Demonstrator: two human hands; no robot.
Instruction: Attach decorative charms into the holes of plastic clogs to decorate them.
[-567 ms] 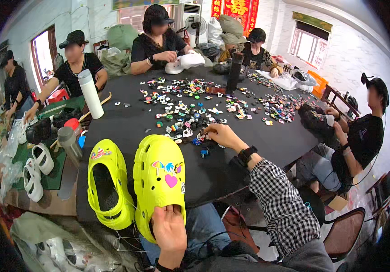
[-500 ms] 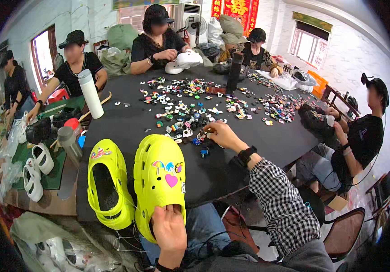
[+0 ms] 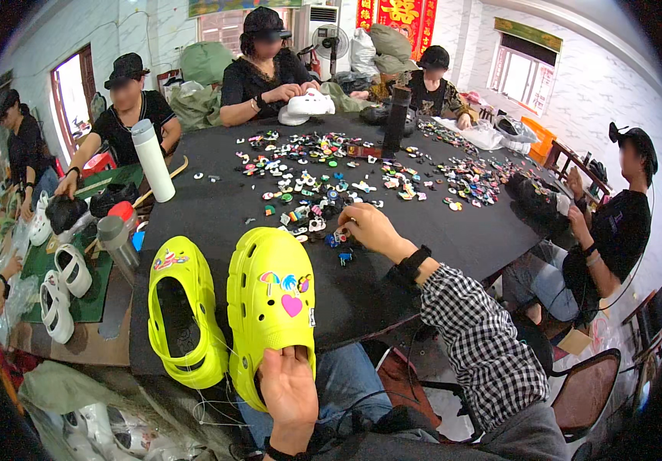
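My left hand (image 3: 289,392) has its fingers tucked into the opening of a lime-yellow clog (image 3: 269,265), holding it at the table's near edge; the fingertips are hidden inside. Umbrella, palm tree and pink heart charms sit on that clog's top, plus a small tag on its side. Just left of it lies the matching clog (image 3: 182,307) with a charm on its toe, a thin clear cord trailing from its heel. My right hand (image 3: 371,230) reaches to the near end of the loose shoe charms (image 3: 316,211), fingers pinched together; what they hold is too small to make out.
On the black table (image 3: 216,207) stand a white bottle (image 3: 154,163) and a dark upright block (image 3: 397,119). White clogs (image 3: 56,307) rest on a green mat at left, near a grey tumbler (image 3: 118,242). Several people sit around, one handling a white clog (image 3: 312,104). A chair (image 3: 586,392) stands at right.
My right hand has shifted slightly left over the charms. The left hand and both lime clogs stay put. Across the table, a person's white clog has tilted down; another person's hand at left has moved.
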